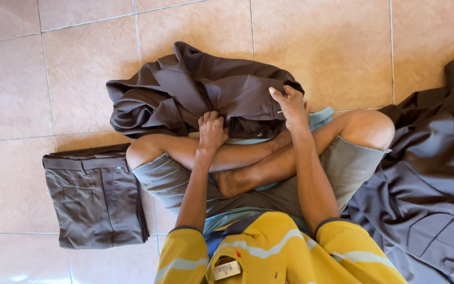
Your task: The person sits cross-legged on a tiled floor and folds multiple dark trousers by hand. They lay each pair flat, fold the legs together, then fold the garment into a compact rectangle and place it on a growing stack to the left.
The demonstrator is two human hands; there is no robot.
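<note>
While the person sits cross-legged, the dark brown garment (200, 92) lies bunched at 12 o'clock. Left hand (212, 130) clenches its near edge; right hand (291, 105) pinches fabric, possibly holding a needle. Soft, limp, light cloth: grip seams. Folded trousers (96, 192) at 9 o'clock.

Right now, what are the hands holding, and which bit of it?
Both hands grip the crumpled dark brown cloth garment on the tiled floor. The left hand bunches its near edge; the right hand pinches a fold at its right side.
</note>
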